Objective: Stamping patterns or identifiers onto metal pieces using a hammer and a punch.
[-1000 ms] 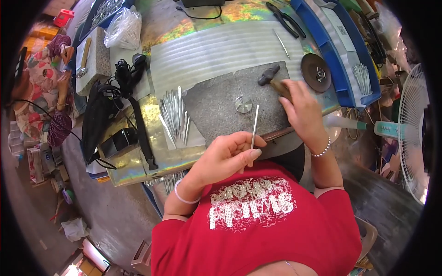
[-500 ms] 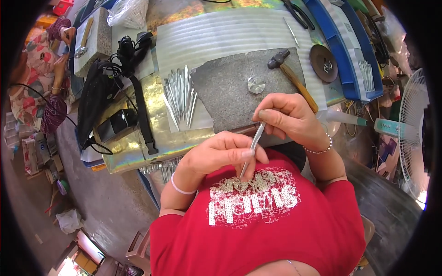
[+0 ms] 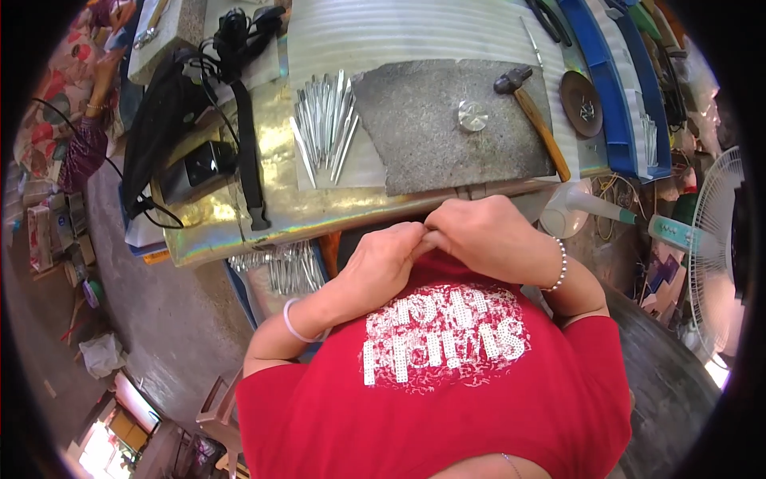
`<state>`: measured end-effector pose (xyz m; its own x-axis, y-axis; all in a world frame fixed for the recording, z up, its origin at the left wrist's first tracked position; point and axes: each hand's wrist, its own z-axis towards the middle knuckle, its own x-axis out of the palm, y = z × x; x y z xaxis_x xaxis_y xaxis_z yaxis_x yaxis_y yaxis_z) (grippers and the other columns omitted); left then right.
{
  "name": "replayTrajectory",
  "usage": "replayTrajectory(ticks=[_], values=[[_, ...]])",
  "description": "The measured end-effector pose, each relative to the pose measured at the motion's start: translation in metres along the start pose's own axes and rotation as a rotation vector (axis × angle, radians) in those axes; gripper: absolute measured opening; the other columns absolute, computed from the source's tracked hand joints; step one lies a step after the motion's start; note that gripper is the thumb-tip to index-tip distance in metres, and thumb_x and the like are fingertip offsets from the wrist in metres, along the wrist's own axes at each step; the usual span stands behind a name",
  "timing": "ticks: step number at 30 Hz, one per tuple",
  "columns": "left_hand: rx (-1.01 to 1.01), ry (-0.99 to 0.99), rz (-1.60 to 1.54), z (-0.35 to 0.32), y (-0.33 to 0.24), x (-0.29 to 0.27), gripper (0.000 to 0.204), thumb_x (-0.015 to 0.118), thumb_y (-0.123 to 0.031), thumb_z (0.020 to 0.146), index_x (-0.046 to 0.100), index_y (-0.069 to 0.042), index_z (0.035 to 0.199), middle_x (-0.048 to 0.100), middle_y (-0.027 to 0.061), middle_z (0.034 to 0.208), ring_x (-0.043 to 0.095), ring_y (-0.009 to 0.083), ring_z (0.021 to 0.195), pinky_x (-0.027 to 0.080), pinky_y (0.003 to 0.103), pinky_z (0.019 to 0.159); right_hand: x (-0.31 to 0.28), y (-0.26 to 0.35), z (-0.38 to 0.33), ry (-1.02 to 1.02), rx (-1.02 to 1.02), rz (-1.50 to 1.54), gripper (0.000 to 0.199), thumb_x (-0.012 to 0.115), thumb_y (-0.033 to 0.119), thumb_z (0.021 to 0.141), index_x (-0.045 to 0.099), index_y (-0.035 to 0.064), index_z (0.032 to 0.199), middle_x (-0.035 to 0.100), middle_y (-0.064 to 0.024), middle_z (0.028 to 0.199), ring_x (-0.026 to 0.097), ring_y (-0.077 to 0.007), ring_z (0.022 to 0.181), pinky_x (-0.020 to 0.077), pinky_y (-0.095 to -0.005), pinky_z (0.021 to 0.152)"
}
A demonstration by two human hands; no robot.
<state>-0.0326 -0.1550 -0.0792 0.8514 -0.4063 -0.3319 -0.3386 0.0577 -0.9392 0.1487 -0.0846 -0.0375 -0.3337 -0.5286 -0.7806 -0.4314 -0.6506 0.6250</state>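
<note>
In front of the red shirt, just off the table's near edge, my two hands meet with fingers bent and pressed together. My left hand (image 3: 381,267) and my right hand (image 3: 495,239) are both closed around a slim silver metal tool, which the fingers now hide. Beyond them lies a dark grey stone slab (image 3: 431,152). On it rest a small round shiny metal piece (image 3: 472,116) and a hammer (image 3: 536,120) with a wooden handle. Left of the slab, a fanned pile of slim silver metal tools (image 3: 327,120) lies on white foam.
A brown round dish (image 3: 576,116) with small bits stands beside a long blue tray (image 3: 618,148). Black straps and a pouch (image 3: 159,128) lie at left. Below the table edge sits a tray of metal pieces (image 3: 291,267). A fan (image 3: 722,255) stands right; another person's arm (image 3: 94,120) shows far left.
My hands have come together and turned over the slim metal tool, which was visible between them before. The view has tilted, so the tabletop sits higher in the picture.
</note>
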Motion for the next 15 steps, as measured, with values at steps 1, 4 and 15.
replayTrajectory(ticks=[1,4,15], values=[[0.016,-0.006,0.070,-0.006,0.004,0.000,0.008,0.052,-0.005,0.083,0.048,0.002,0.082,0.055,0.0197,0.076,0.055,0.0402,0.072,0.044,0.043,0.061,0.007,0.003,-0.001,0.071,0.003,-0.041,0.026,0.059,0.025,0.084,0.053,0.0024,0.073,0.056,-0.0118,0.068,0.060,-0.0279,0.063,0.0483,-0.0357,0.054],[-0.039,0.052,0.195,-0.021,0.022,0.009,0.007,0.051,-0.006,0.081,0.049,0.000,0.083,0.055,0.0197,0.076,0.057,0.0389,0.074,0.045,0.045,0.063,0.033,0.003,-0.002,0.235,0.044,-0.030,0.029,0.059,0.029,0.084,0.055,0.0012,0.076,0.059,-0.0141,0.072,0.061,-0.0304,0.065,0.0484,-0.0385,0.056],[-0.252,0.100,0.034,-0.058,0.053,0.057,0.029,0.056,-0.030,0.085,0.049,-0.002,0.079,0.056,0.0200,0.076,0.057,0.0407,0.074,0.045,0.048,0.061,0.094,-0.012,-0.029,0.504,0.195,0.099,0.038,0.055,0.039,0.086,0.059,0.0029,0.078,0.063,-0.0164,0.077,0.061,-0.0362,0.072,0.0465,-0.0465,0.061]])
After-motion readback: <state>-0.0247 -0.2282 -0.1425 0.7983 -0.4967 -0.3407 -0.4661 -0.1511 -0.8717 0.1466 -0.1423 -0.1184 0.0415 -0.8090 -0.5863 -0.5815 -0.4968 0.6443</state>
